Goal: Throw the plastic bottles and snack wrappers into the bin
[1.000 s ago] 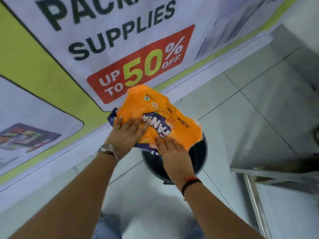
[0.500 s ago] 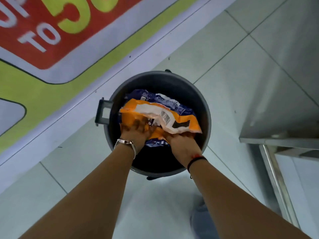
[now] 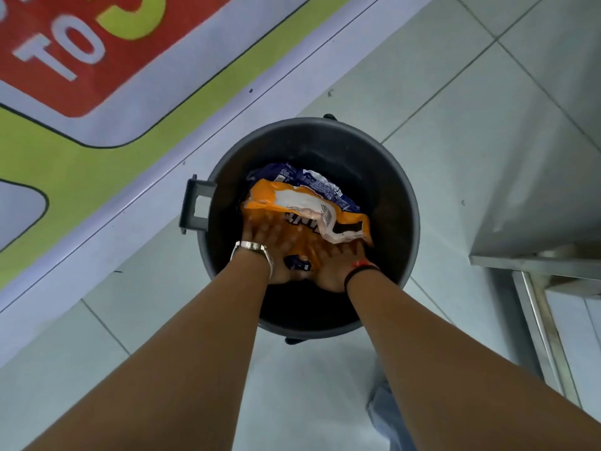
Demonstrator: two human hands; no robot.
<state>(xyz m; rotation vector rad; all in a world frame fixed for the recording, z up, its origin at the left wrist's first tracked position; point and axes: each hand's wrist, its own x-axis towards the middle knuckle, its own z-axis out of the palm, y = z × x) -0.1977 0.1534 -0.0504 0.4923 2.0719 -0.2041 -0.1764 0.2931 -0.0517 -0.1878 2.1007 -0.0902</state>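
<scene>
A round dark grey bin (image 3: 398,177) with side handles stands on the tiled floor below me. Inside it lies a crumpled orange wrapper (image 3: 292,203) on top of a blue wrapper (image 3: 292,174). Both my hands reach down into the bin. My left hand (image 3: 260,236), with a watch on the wrist, presses flat on the orange wrapper with fingers spread. Beside it, my right hand (image 3: 331,258), a black band on its wrist, also lies flat on the wrappers. The hands look blurred. No plastic bottle shows.
A wall banner (image 3: 81,76) in green, white and red runs along the left behind the bin. A steel table (image 3: 533,258) with a metal leg stands at the right. Pale floor tiles (image 3: 422,92) surround the bin.
My hands have carried the orange and blue wrappers from above the rim down deep into the bin. They now press flat on them.
</scene>
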